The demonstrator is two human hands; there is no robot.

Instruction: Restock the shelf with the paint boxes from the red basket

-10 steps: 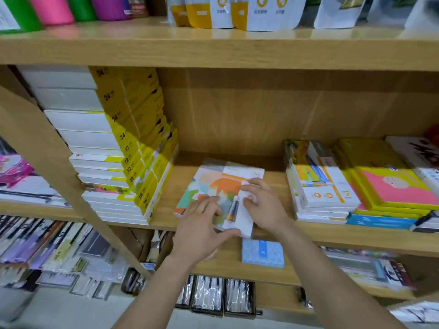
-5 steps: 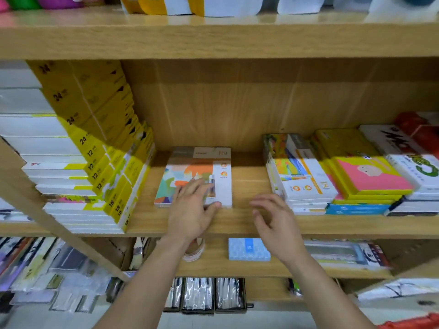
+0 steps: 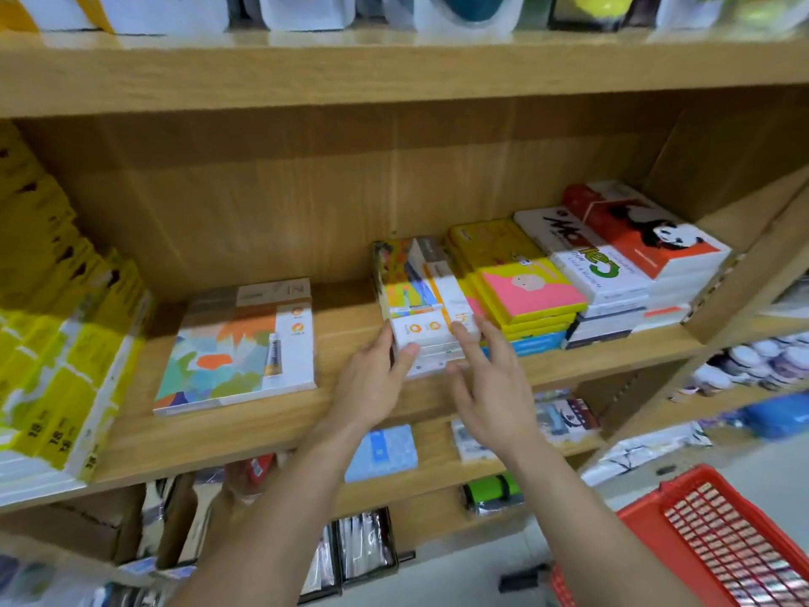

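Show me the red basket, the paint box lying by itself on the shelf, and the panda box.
Red basket (image 3: 643, 534): head view, its solid red near wall.
Lone paint box (image 3: 238, 348): head view, middle of its printed top face.
Panda box (image 3: 634, 230): head view, top face, beside the panda print.

The flat paint box at left shows green, blue and orange patches beside a white band. The paint box stack to its right is white with orange rings. Farther right, yellow boxes carry pink panels; the basket is red.
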